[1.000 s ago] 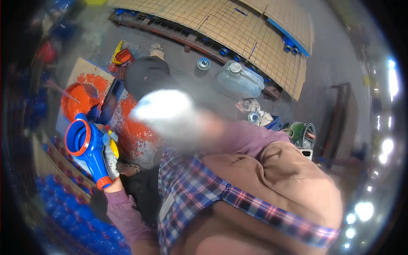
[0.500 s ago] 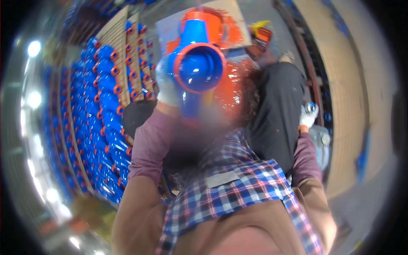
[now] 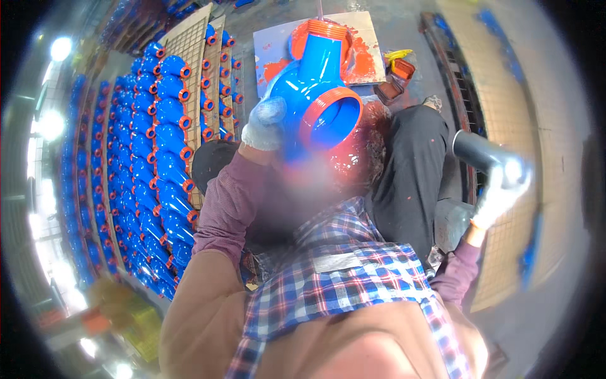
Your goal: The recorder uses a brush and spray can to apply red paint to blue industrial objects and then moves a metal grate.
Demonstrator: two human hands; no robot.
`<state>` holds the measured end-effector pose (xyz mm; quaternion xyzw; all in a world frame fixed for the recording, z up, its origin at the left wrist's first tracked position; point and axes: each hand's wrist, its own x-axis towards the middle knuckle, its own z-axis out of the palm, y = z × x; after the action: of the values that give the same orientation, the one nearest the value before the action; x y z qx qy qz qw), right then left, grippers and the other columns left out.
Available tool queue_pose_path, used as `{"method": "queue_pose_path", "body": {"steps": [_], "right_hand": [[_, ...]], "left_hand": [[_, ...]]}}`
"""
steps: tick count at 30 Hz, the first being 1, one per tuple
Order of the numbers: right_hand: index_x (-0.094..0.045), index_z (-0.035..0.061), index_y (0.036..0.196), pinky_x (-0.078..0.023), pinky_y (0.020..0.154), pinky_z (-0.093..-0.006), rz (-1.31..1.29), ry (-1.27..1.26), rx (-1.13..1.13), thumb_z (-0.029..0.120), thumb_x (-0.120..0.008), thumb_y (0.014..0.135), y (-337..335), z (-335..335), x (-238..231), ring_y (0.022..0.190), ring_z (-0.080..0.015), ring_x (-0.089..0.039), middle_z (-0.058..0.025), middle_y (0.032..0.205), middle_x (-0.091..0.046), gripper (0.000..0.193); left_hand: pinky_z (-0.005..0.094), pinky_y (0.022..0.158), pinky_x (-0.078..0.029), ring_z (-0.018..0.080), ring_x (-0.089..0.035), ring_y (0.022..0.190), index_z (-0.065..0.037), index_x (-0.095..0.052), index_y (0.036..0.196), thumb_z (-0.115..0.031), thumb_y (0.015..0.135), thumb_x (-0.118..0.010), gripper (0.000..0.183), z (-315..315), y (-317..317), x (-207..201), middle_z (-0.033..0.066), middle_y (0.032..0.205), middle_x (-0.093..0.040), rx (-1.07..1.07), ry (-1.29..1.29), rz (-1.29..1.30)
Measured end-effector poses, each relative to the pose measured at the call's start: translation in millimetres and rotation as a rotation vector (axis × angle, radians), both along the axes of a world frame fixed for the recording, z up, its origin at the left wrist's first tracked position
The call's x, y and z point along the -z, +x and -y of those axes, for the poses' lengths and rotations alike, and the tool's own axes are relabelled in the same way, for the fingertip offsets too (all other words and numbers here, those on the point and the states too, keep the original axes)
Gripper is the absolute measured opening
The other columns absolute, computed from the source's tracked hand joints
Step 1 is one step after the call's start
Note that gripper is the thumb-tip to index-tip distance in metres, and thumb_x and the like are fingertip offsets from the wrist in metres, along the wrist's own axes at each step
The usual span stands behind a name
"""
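The blue valve body [image 3: 314, 95] with orange-red flange rims is held up in the upper middle of the frame, its round open mouth turned toward the camera and a second orange flange pointing toward the top of the frame. The left hand [image 3: 265, 123], in a pale knit glove smeared with blue, sits against the valve's left side with its fingers closed on the casting. Behind it, on the floor, lies a grey board [image 3: 361, 38] splashed with orange paint, and just to the right of that a small tray [image 3: 396, 71] of orange paint.

Larger than all of this is the rack of blue valve bodies [image 3: 154, 158] filling the left side of the frame, row upon row on mesh panels, each with orange rims. Along the right side runs a tan wire-mesh panel [image 3: 524, 126] with blue smears.

In the right middle of the frame the right hand [image 3: 499, 192], also in a pale glove, has its fingers wrapped around a dark grey cylindrical tool [image 3: 483, 151] that points toward the upper left. It is well apart from the valve.

The person's plaid shirt and brown apron fill the lower part of the frame; dark, paint-flecked trousers show between the two hands.
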<state>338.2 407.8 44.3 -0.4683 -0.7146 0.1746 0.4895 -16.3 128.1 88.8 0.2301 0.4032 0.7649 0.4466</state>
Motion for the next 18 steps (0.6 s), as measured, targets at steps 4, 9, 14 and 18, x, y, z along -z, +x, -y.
{"method": "queue_pose_path", "body": {"steps": [4, 9, 14, 18], "right_hand": [[-0.038, 0.0035, 0.152, -0.045, 0.106, -0.0405, -0.312, 0.131, -0.226, 0.028, -0.079, 0.080, -25.5, 42.9, -91.3, 0.124, -0.0286, -0.052, -0.0150, 0.131, -0.052, 0.087], [-0.045, 0.0028, 0.146, -0.048, 0.090, -0.0357, -0.161, 0.128, -0.832, 0.020, -0.081, 0.072, -71.7, 101.1, -102.3, 0.100, -0.0189, -0.057, -0.0087, 0.111, -0.057, 0.084], [-0.064, 0.0212, 0.135, -0.051, 0.057, -0.0336, 0.139, 0.105, -1.035, 0.028, -0.079, 0.066, -113.2, 126.4, -93.3, 0.060, -0.0251, -0.058, -0.0090, 0.082, -0.056, 0.072], [-0.063, 0.0256, 0.135, -0.051, 0.058, -0.0357, 0.251, 0.206, -1.069, 0.036, -0.077, 0.067, -127.7, 131.3, -95.7, 0.063, -0.0259, -0.061, -0.0098, 0.080, -0.054, 0.070]], "left_hand": [[0.0519, 0.110, -0.047, 0.0372, -0.056, 0.129, 0.001, -0.032, 0.153, -0.039, 0.075, -0.082, 0.101, 5.0, -5.3, 9.9, 0.0208, 0.146, -0.051, -0.033, 0.028, 0.008], [0.0437, 0.109, -0.048, 0.0293, -0.058, 0.128, -0.001, -0.034, 0.153, -0.037, 0.072, -0.086, 0.103, 7.8, -10.3, 14.6, 0.0147, 0.143, -0.054, 0.027, 0.056, 0.019], [0.0429, 0.107, -0.051, 0.0294, -0.062, 0.123, -0.001, -0.037, 0.150, -0.037, 0.073, -0.084, 0.097, 2.6, -14.1, 20.5, 0.0157, 0.139, -0.057, 0.003, 0.060, -0.009], [0.0428, 0.107, -0.051, 0.0298, -0.062, 0.122, -0.002, -0.039, 0.150, -0.035, 0.074, -0.082, 0.093, 0.4, -13.2, 23.4, 0.0168, 0.138, -0.057, -0.015, 0.061, -0.024]]}}
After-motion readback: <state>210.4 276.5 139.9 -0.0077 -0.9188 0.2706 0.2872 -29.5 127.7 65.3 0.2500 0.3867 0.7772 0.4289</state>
